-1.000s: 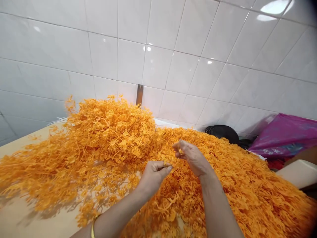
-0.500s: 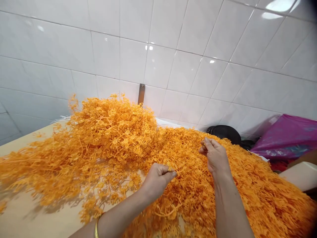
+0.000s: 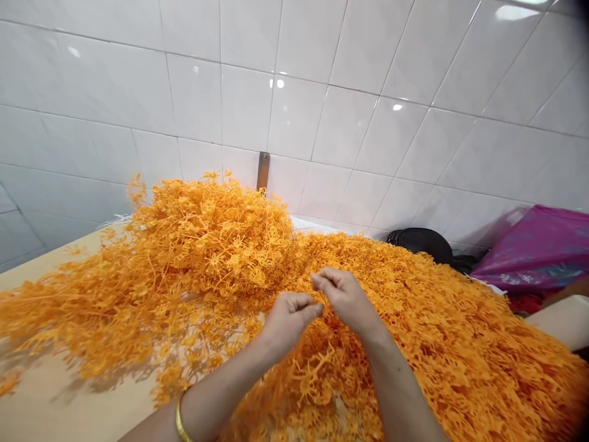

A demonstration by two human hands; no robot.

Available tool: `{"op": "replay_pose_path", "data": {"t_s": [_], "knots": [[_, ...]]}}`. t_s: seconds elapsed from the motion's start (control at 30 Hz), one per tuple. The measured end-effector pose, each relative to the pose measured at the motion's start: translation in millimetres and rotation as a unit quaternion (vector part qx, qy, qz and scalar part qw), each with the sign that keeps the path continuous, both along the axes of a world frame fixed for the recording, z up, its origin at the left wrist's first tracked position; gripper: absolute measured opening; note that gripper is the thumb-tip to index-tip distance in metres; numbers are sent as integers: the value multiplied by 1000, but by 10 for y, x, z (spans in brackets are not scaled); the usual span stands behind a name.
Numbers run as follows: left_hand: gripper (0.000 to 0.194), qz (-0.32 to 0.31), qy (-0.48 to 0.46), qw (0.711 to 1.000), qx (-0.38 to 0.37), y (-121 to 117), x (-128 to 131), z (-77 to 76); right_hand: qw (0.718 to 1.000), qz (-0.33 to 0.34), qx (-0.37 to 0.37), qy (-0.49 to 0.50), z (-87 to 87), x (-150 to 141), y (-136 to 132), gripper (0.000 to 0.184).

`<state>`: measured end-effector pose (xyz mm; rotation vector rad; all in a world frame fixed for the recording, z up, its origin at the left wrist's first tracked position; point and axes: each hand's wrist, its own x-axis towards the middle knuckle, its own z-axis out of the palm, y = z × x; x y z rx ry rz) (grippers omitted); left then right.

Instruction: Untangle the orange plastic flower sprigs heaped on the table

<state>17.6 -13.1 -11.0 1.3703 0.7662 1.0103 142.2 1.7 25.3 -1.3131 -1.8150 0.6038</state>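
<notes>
Close together over a heap of orange plastic-looking flower pieces (image 3: 442,325), my two hands meet near the middle of the view. My left hand (image 3: 292,316) is closed in a pinch, thumb against forefinger; the small orange piece seen there a moment ago is hardly visible now. Just right of it and slightly higher, my right hand (image 3: 343,294) has thumb and fingers pressed together. What it holds, if anything, is hidden. Behind my left hand rises a looser, taller pile of orange branched sprigs (image 3: 211,239), with small star-shaped ends.
Under the piles is a pale tabletop (image 3: 78,411), with loose sprigs scattered over it. A white tiled wall (image 3: 248,104) stands behind, with a brown strip (image 3: 262,172) against it. Black round items (image 3: 423,242), a purple bag (image 3: 538,248) and a whitish block (image 3: 559,322) lie at right.
My right hand swung away to the right, closed, then came back left beside my left hand. My left hand stayed nearly in place, still pinched.
</notes>
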Motion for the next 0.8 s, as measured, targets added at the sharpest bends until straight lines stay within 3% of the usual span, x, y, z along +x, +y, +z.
{"op": "replay_pose_path", "data": {"t_s": [0.07,0.1,0.17,0.2,0.27,0.37,0.5,0.67,0.8], "knots": [[34,-14,-11,1000,7,-49,-41,108,985,-142,62,82,15,186,66,27],[32,-27,-19,999,5,-68,-65,161,961,-225,90,130,35,292,94,27],[27,-42,-57,997,-21,-70,-132,252,921,-292,123,227,82,463,132,24],[25,-39,-93,994,-43,-49,-178,289,918,-293,134,233,101,506,142,21],[21,-23,-192,976,-100,32,-289,349,937,-255,118,206,122,487,144,26],[21,-24,-336,927,-167,171,-453,421,978,-168,53,110,119,280,110,36],[25,-48,-420,882,-208,231,-539,494,999,-9,-28,33,146,-7,10,29],[28,-58,-471,854,-213,228,-554,521,968,224,-114,17,147,-307,-156,26],[24,-49,-489,850,-189,297,-600,506,940,297,-168,-23,0,-491,-187,13]]}}
